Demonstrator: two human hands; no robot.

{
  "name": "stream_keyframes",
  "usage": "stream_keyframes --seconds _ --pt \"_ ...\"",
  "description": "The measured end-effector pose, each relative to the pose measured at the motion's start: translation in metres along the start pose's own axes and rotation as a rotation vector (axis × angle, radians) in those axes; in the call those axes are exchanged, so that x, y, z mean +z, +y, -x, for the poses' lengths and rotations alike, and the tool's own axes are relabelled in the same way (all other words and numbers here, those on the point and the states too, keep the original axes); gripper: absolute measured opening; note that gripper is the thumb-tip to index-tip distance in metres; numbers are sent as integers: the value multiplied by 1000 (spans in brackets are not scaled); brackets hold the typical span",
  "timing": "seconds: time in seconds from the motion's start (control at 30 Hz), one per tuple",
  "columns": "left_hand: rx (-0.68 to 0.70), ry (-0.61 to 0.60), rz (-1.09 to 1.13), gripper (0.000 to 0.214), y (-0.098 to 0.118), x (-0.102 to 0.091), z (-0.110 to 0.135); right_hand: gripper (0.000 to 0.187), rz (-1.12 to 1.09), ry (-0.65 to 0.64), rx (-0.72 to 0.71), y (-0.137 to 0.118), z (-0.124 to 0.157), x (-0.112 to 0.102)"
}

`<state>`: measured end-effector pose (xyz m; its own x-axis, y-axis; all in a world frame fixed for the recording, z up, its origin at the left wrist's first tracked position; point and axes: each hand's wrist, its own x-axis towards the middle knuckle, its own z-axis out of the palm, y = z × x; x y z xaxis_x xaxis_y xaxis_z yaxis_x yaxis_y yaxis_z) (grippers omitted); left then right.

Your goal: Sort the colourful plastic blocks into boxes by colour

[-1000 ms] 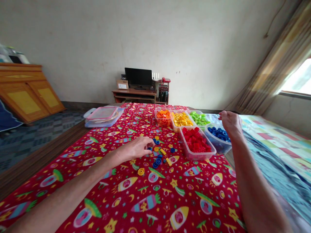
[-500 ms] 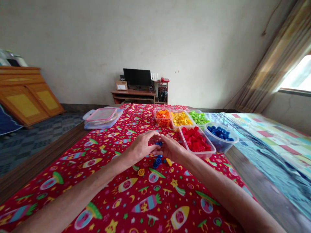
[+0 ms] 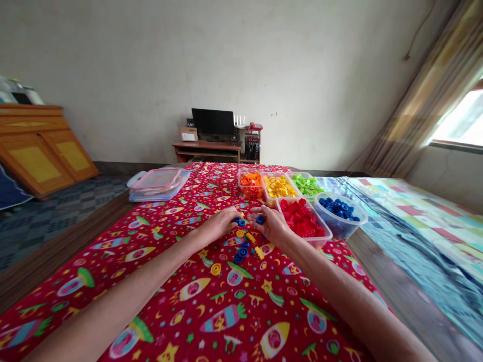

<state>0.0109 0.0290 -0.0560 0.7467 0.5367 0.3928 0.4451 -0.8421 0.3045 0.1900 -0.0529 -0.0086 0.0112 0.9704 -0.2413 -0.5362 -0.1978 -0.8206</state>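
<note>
My left hand [image 3: 223,224] rests low over the cloth, its fingers curled at a small blue wheel-shaped toy piece [image 3: 235,220]. Right beside its fingertips lies another blue wheel piece [image 3: 242,223]. My right hand [image 3: 272,224] is half curled with the palm turned inward, and a round blue piece [image 3: 260,219] sits between its thumb and fingers. Between and below the hands are a yellow wheel piece [image 3: 240,234], a yellow brick [image 3: 259,253] and several blue wheel pieces [image 3: 243,252]. Nearer to me lies one more yellow wheel piece [image 3: 216,269].
Beyond my right hand stand a tub of red bricks [image 3: 327,236], a round tub of blue pieces [image 3: 358,221], and tubs of orange [image 3: 252,191], yellow [image 3: 270,201] and green [image 3: 317,186] pieces. Stacked lids [image 3: 156,185] lie at the far left of the red patterned cloth [image 3: 158,271].
My hands, close together before, have moved apart, the right one shifting right with a blue piece. Blue and yellow pieces between them have come into view.
</note>
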Motion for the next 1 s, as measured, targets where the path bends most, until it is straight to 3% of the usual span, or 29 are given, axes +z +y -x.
stream_keyframes --seconds 0.13,0.27,0.4,0.53,0.67,0.77,0.87,1.0 --pt "-148 -40 -41 8 -5 -1 -13 28 10 -3 -21 2 -2 -1" --pt "-296 125 69 13 11 -19 -24 22 20 10 11 6 -2 1" --pt "-213 197 258 26 45 -34 -27 19 -48 -3 61 11 0 4" --pt "-140 150 196 33 68 -36 -27 17 -111 -30 42 11 0 6" --pt "-134 195 79 23 57 -32 -25 25 -106 18 63 2 -2 3" --pt "-143 128 27 19 37 -22 -20 24 -118 30 28 -14 -3 -2" --pt "-102 27 15 22 22 -3 -12 21 -139 14 -80 -40 -3 -11" --pt "-38 7 -52 22 13 16 -7 18 -153 82 -315 -86 -1 -35"
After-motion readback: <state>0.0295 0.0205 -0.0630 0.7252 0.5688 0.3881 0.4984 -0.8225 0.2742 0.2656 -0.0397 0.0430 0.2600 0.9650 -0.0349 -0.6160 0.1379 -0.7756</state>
